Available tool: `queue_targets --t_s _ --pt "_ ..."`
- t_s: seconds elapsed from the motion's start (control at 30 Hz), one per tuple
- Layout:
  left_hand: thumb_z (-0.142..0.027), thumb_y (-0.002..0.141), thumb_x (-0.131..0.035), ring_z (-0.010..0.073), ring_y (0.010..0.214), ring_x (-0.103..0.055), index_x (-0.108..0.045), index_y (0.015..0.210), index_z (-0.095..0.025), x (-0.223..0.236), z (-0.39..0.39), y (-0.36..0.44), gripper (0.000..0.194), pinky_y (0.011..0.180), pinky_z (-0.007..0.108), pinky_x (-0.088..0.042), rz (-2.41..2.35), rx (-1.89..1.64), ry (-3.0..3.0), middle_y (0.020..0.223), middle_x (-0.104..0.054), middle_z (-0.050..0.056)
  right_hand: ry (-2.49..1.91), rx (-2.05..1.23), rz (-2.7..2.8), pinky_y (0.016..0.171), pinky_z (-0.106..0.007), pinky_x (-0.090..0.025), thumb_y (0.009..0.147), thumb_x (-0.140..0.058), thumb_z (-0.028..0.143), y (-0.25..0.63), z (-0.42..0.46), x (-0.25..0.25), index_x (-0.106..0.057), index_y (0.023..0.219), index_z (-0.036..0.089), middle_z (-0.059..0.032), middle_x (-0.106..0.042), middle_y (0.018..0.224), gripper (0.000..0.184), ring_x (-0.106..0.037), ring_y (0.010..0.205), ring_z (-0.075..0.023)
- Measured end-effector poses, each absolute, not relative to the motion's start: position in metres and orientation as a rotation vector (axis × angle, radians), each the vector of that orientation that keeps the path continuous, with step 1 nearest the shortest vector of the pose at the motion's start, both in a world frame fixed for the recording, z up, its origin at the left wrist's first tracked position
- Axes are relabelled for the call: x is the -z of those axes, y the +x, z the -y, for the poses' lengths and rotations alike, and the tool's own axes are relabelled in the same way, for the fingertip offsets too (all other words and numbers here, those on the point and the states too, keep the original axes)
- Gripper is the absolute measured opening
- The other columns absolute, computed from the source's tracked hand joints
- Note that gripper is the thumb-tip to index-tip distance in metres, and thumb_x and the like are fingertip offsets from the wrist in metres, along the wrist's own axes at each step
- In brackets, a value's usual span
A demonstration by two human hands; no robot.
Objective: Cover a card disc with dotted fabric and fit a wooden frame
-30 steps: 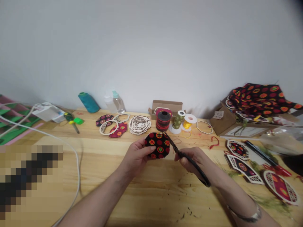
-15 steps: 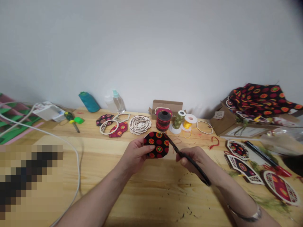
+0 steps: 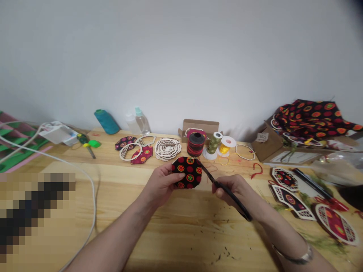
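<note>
Wooden tabletop [image 3: 121, 196], patterned fabric [image 3: 190, 176] in left grip [image 3: 161, 185], scissors [image 3: 230, 195] in right grip [image 3: 236, 187]

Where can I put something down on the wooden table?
There's bare wooden table between the curving white cable and the left forearm, and more between that forearm and the scattered dark scraps. It's crowded along the grey wall, around the black-and-red thread spool, and at right, around the oval red fabric ornament.

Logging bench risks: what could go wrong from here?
The scissors may nick the patch: the blades lie at its edge. A slip might also cut the left hand, which grips the patch. Dark bits lie on the table and could cling to the fabric.
</note>
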State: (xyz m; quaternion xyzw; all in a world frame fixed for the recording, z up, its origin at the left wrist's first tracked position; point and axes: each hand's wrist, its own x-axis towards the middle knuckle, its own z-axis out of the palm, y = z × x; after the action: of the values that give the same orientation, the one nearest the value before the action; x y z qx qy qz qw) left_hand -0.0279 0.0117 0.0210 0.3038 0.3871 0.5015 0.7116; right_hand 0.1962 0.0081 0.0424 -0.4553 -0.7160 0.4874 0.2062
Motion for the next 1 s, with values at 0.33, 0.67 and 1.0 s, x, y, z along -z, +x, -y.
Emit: queue_targets --t_s 0.33,0.67,1.0 --pt "-0.014 0.061 -0.078 0.0284 0.079 -0.073 -0.073 0.094 -0.01 -0.0196 -0.0124 -0.0287 0.034 0.073 0.04 -0.058 -0.847 -1.114 0.675 0.091 -0.076 0.014 -1.315 -1.324 1.966 0.049 -0.025 -0.023 0.075 -0.059 0.053 0.1934 -0.0103 -0.0479 -0.053 0.058 0.017 0.0046 -0.039 0.054 0.04 -0.031 0.053 -0.0091" --pt "-0.014 0.061 -0.078 0.0283 0.079 -0.073 -0.073 0.094 -0.011 -0.0199 -0.0124 -0.0281 0.033 0.072 0.04 -0.057 -0.841 -1.115 0.672 0.091 -0.076 0.014 -1.346 -1.305 1.955 0.051 -0.025 -0.027 0.071 -0.062 0.045 0.1932 -0.0116 -0.0466 -0.053 0.056 0.017 0.0038 -0.041 0.055 0.034 -0.034 0.056 -0.0098" --pt "-0.014 0.063 -0.077 0.029 0.082 -0.073 -0.073 0.094 -0.011 -0.0182 -0.0113 -0.0287 0.032 0.074 0.04 -0.057 -0.816 -1.108 0.648 0.093 -0.076 0.013 -1.361 -1.312 1.915 0.051 -0.025 -0.027 0.069 -0.064 0.045 0.1925 -0.0119 -0.0431 -0.054 0.056 0.017 0.0038 -0.041 0.055 0.033 -0.034 0.056 -0.0099"
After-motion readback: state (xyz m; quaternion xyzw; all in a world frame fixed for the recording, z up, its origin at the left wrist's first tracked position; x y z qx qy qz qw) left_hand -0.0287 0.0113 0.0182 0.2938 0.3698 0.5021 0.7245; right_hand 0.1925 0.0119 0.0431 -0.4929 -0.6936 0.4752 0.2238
